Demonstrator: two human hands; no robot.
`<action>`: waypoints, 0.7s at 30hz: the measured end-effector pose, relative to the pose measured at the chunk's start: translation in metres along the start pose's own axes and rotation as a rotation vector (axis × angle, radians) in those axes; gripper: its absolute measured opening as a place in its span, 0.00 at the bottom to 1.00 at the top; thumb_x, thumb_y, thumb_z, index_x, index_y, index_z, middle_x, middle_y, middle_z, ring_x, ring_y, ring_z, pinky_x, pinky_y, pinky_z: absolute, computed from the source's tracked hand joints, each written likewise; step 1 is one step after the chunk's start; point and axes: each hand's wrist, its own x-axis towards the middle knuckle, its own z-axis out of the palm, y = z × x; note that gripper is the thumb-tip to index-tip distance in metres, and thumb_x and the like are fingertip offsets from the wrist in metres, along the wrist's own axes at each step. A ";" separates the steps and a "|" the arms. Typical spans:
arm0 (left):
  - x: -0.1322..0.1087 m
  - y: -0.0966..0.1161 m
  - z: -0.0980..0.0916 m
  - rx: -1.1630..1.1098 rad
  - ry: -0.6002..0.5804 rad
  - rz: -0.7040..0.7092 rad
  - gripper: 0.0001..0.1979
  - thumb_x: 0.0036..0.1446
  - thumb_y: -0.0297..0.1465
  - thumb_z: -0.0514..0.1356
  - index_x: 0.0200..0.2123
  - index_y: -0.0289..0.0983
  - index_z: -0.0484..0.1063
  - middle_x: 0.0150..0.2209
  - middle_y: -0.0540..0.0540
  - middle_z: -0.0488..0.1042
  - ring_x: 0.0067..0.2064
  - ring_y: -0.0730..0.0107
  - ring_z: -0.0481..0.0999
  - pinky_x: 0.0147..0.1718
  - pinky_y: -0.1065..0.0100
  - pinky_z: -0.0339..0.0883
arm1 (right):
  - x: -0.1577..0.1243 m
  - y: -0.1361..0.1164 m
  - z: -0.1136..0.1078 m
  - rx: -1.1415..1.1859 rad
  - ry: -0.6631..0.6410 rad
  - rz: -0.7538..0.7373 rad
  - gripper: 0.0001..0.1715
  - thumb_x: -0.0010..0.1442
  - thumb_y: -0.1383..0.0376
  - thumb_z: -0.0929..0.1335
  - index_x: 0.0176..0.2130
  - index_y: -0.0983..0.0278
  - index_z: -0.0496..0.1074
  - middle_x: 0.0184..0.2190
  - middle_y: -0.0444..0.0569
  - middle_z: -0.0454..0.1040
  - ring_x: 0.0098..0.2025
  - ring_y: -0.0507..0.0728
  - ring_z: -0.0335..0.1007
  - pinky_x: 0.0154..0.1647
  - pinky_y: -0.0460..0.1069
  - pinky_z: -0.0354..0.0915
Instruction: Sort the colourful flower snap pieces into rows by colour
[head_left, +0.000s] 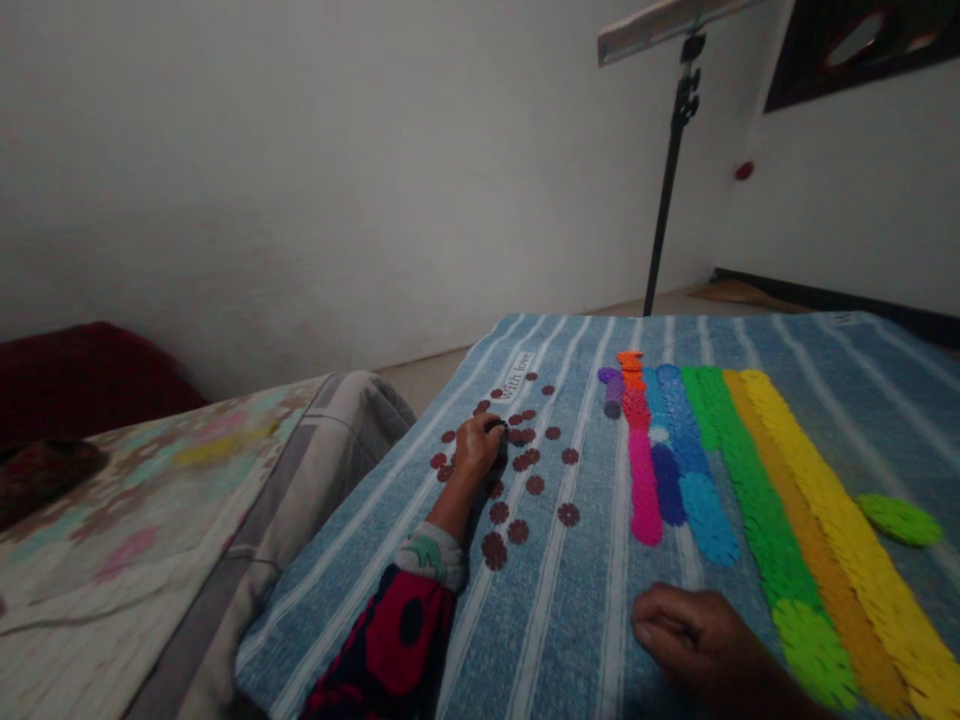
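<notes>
From my remote seat I saw the left hand (477, 447) reaching among the brown discs (517, 531), which lay scattered on the blue striped cloth (577, 640); its fingertips met near a dark spot, and I could not tell whether they gripped a disc. The right hand (697, 635) was curled closed, low on the cloth side, left of the yellow row (847, 500) of overlapping discs. The pink row (643, 490) lay between the brown discs and the yellow row.
</notes>
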 end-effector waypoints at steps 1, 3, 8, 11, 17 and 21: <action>-0.001 0.000 0.000 -0.052 -0.016 -0.009 0.09 0.48 0.28 0.59 0.32 0.35 0.78 0.33 0.45 0.79 0.36 0.64 0.77 0.37 0.66 0.68 | 0.000 0.000 0.000 0.001 -0.014 0.000 0.13 0.57 0.59 0.63 0.27 0.63 0.70 0.17 0.39 0.59 0.21 0.50 0.55 0.24 0.44 0.53; -0.004 0.002 0.000 -0.161 -0.120 -0.014 0.09 0.48 0.29 0.59 0.32 0.35 0.78 0.31 0.46 0.79 0.33 0.65 0.76 0.34 0.68 0.69 | 0.000 0.001 0.000 0.002 -0.031 0.009 0.13 0.57 0.59 0.63 0.28 0.63 0.70 0.17 0.38 0.58 0.21 0.50 0.55 0.23 0.44 0.52; -0.006 0.011 0.004 -0.097 -0.218 0.053 0.10 0.48 0.27 0.59 0.32 0.36 0.79 0.32 0.48 0.80 0.35 0.66 0.77 0.37 0.69 0.69 | -0.001 -0.001 -0.002 0.001 -0.018 0.008 0.13 0.57 0.60 0.63 0.27 0.64 0.70 0.17 0.38 0.56 0.21 0.49 0.54 0.24 0.44 0.52; -0.003 0.009 0.003 0.009 -0.101 0.015 0.10 0.49 0.26 0.57 0.33 0.37 0.79 0.32 0.47 0.80 0.37 0.65 0.77 0.39 0.69 0.68 | -0.001 -0.003 -0.003 -0.005 -0.045 0.004 0.13 0.58 0.59 0.63 0.28 0.64 0.70 0.17 0.38 0.57 0.21 0.49 0.54 0.24 0.44 0.52; -0.008 0.006 -0.001 -0.094 -0.176 0.008 0.11 0.50 0.29 0.58 0.35 0.35 0.79 0.31 0.47 0.79 0.34 0.66 0.76 0.36 0.68 0.68 | -0.001 -0.003 0.001 0.001 0.021 0.010 0.15 0.57 0.57 0.63 0.26 0.63 0.69 0.16 0.38 0.57 0.21 0.49 0.53 0.24 0.44 0.52; -0.010 0.014 -0.002 -0.005 -0.277 0.072 0.11 0.50 0.28 0.58 0.33 0.37 0.79 0.32 0.48 0.80 0.36 0.65 0.76 0.39 0.68 0.68 | 0.000 0.000 0.002 0.004 0.023 0.007 0.16 0.56 0.55 0.63 0.26 0.63 0.69 0.17 0.39 0.57 0.21 0.50 0.52 0.24 0.44 0.53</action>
